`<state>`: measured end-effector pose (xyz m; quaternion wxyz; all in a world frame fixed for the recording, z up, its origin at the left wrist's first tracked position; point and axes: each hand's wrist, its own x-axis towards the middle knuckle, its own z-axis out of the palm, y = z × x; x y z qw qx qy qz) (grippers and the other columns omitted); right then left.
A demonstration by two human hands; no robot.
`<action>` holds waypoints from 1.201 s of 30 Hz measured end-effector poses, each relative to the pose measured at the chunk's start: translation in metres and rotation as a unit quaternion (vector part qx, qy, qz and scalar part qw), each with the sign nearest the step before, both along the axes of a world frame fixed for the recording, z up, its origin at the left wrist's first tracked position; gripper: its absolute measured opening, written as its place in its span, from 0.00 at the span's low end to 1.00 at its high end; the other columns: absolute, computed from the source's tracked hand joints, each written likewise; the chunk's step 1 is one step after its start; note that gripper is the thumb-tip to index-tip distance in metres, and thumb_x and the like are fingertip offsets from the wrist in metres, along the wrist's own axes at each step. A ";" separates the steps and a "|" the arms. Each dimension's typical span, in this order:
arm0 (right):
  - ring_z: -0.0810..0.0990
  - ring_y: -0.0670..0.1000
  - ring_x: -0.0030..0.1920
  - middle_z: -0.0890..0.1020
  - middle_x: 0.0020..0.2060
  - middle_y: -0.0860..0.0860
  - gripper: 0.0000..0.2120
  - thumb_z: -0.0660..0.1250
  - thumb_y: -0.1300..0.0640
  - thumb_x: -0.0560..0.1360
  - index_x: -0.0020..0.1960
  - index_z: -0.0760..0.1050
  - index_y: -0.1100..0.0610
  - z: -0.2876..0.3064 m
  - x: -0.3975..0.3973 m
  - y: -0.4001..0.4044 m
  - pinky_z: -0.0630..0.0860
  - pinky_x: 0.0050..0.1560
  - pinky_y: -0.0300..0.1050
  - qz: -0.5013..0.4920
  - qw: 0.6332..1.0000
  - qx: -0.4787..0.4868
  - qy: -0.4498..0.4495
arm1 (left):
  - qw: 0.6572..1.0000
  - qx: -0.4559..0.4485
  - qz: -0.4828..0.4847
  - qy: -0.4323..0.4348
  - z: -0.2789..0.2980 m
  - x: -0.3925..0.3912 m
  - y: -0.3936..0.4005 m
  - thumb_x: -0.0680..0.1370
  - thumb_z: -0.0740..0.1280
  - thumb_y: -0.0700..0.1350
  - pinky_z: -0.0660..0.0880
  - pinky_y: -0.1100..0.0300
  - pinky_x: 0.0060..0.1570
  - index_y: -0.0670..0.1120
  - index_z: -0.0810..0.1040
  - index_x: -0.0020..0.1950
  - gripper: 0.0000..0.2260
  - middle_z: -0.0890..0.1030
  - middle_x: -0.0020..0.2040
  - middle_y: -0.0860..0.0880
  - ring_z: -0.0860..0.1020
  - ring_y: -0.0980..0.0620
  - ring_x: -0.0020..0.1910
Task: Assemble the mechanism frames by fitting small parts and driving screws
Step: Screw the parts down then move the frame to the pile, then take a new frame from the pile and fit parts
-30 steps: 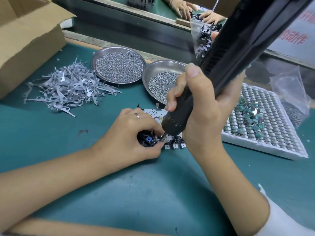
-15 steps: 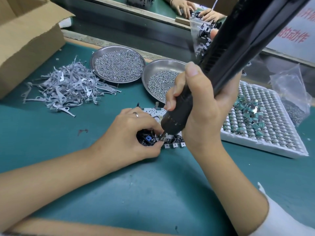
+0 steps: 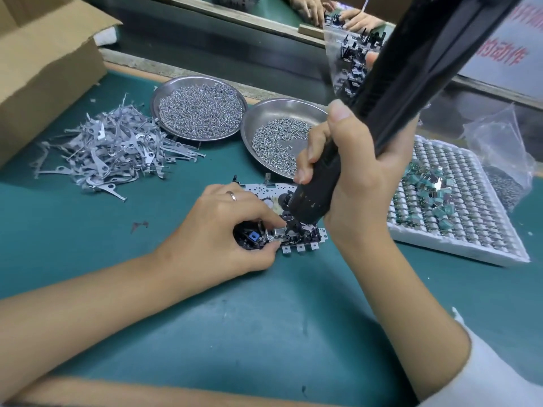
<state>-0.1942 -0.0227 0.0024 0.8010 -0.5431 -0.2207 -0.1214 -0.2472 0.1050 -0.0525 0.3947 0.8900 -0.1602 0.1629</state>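
Frame [image 3: 296, 239]: on the surface [image 3: 264, 318], centre, under both hands
Two dishes of screws [image 3: 199, 110]: side by side, behind the frame
Lever pile [image 3: 111, 148]: left of the dishes
Box [image 3: 44, 60]: far left, behind the pile
Parts tray [image 3: 458, 201]: right of the frame
Bag [image 3: 499, 160]: at the tray's far right edge

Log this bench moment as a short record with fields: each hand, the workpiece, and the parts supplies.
left hand: pinches the mechanism frame, steadying it on the green mat
right hand: grips the electric screwdriver, tip down on the frame
screw supplies: two metal dishes behind the frame
other parts: pile of metal levers at left; white tray with green parts at right
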 end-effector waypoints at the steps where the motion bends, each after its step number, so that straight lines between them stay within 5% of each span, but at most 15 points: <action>1: 0.68 0.52 0.20 0.71 0.23 0.48 0.10 0.63 0.64 0.74 0.48 0.62 0.55 0.000 -0.001 0.000 0.67 0.25 0.39 -0.001 1.000 -0.003 0.003 | 1.000 0.002 0.000 -0.002 0.000 0.000 0.000 0.64 0.74 0.45 0.68 0.58 0.54 0.47 0.84 0.43 0.08 0.82 0.38 0.55 0.76 0.56 0.42; 5: 0.72 0.53 0.24 0.74 0.30 0.54 0.15 0.68 0.59 0.73 0.52 0.63 0.58 0.005 -0.002 -0.003 0.71 0.28 0.42 -0.005 1.000 -0.025 -0.007 | 1.000 0.017 -0.007 -0.015 0.001 0.001 0.001 0.64 0.74 0.45 0.67 0.59 0.52 0.48 0.84 0.43 0.09 0.82 0.39 0.56 0.76 0.57 0.41; 9: 0.74 0.49 0.40 0.74 0.41 0.53 0.22 0.64 0.59 0.74 0.63 0.60 0.62 0.006 -0.002 -0.017 0.73 0.46 0.42 -0.137 0.985 -0.037 -0.101 | 0.999 0.022 -0.016 -0.017 0.002 0.001 0.002 0.65 0.74 0.48 0.68 0.56 0.53 0.48 0.84 0.43 0.09 0.82 0.39 0.56 0.76 0.57 0.41; 12: 0.69 0.49 0.42 0.69 0.42 0.53 0.10 0.60 0.69 0.75 0.54 0.66 0.59 -0.006 -0.009 -0.034 0.67 0.47 0.37 -0.345 0.931 -0.025 -0.114 | 0.999 -0.024 -0.018 -0.016 0.006 0.000 0.001 0.68 0.68 0.53 0.69 0.62 0.52 0.49 0.84 0.46 0.12 0.82 0.39 0.58 0.77 0.59 0.40; 15: 0.73 0.47 0.43 0.74 0.41 0.52 0.06 0.60 0.66 0.76 0.49 0.74 0.58 -0.029 -0.030 -0.034 0.69 0.46 0.38 -0.294 0.926 -0.216 -0.098 | 0.989 -0.135 0.043 -0.030 0.010 0.004 0.004 0.74 0.67 0.48 0.71 0.68 0.47 0.54 0.80 0.48 0.05 0.81 0.40 0.57 0.78 0.60 0.39; 16: 0.75 0.47 0.45 0.76 0.43 0.52 0.07 0.62 0.59 0.76 0.52 0.76 0.59 -0.036 -0.039 -0.030 0.71 0.48 0.40 -0.240 0.909 -0.325 -0.103 | 0.984 -0.160 0.070 -0.041 0.011 0.007 0.006 0.75 0.66 0.45 0.70 0.70 0.46 0.55 0.79 0.49 0.06 0.81 0.40 0.57 0.78 0.61 0.39; 18: 0.77 0.53 0.51 0.78 0.50 0.54 0.19 0.62 0.46 0.75 0.59 0.78 0.56 -0.049 -0.050 -0.018 0.73 0.52 0.49 -0.164 0.818 -0.535 -0.138 | 0.978 -0.174 0.102 -0.054 0.012 0.014 0.012 0.77 0.63 0.43 0.68 0.74 0.46 0.53 0.79 0.50 0.07 0.80 0.39 0.57 0.76 0.66 0.39; 20: 0.76 0.58 0.54 0.78 0.55 0.55 0.23 0.62 0.39 0.74 0.62 0.77 0.50 -0.055 -0.055 -0.005 0.71 0.54 0.54 -0.158 0.714 -0.662 -0.165 | 0.977 -0.165 0.119 -0.060 0.010 0.019 0.015 0.79 0.61 0.43 0.68 0.75 0.45 0.52 0.79 0.51 0.08 0.79 0.39 0.57 0.75 0.67 0.39; 21: 0.75 0.59 0.55 0.78 0.55 0.55 0.21 0.63 0.39 0.73 0.61 0.77 0.49 -0.055 -0.057 -0.002 0.70 0.55 0.54 -0.159 0.691 -0.686 -0.163 | 0.977 -0.158 0.124 -0.067 0.009 0.020 0.016 0.79 0.61 0.43 0.68 0.74 0.45 0.52 0.79 0.51 0.08 0.79 0.39 0.57 0.75 0.67 0.39; 25: 0.76 0.57 0.54 0.79 0.53 0.52 0.16 0.67 0.44 0.68 0.52 0.79 0.50 -0.051 -0.067 -0.012 0.68 0.60 0.58 -0.152 0.702 -0.679 -0.151 | 0.979 -0.114 0.122 -0.113 0.007 0.022 0.017 0.79 0.62 0.44 0.72 0.60 0.49 0.53 0.79 0.51 0.07 0.79 0.39 0.59 0.76 0.62 0.39; 27: 0.76 0.55 0.52 0.78 0.48 0.49 0.17 0.64 0.40 0.66 0.47 0.78 0.50 -0.051 -0.075 -0.021 0.63 0.65 0.59 -0.169 0.710 -0.669 -0.139 | 0.981 -0.068 0.104 -0.149 0.005 0.020 0.015 0.78 0.62 0.45 0.71 0.49 0.50 0.48 0.81 0.51 0.08 0.79 0.36 0.56 0.75 0.57 0.38; 30: 0.75 0.55 0.49 0.75 0.44 0.50 0.23 0.64 0.34 0.63 0.46 0.75 0.53 -0.054 -0.084 -0.025 0.64 0.65 0.63 -0.223 0.720 -0.650 -0.096 | 0.976 0.003 0.073 -0.207 0.004 0.016 0.006 0.78 0.61 0.45 0.69 0.47 0.47 0.43 0.82 0.50 0.11 0.80 0.35 0.50 0.76 0.49 0.36; 36: 0.59 0.58 0.69 0.63 0.70 0.56 0.34 0.68 0.39 0.63 0.65 0.65 0.51 -0.052 -0.079 -0.023 0.67 0.63 0.56 -0.193 0.728 -0.657 -0.002 | 0.945 0.089 -0.010 -0.315 0.005 0.003 -0.010 0.79 0.62 0.42 0.66 0.54 0.42 0.40 0.84 0.48 0.11 0.81 0.37 0.50 0.75 0.47 0.32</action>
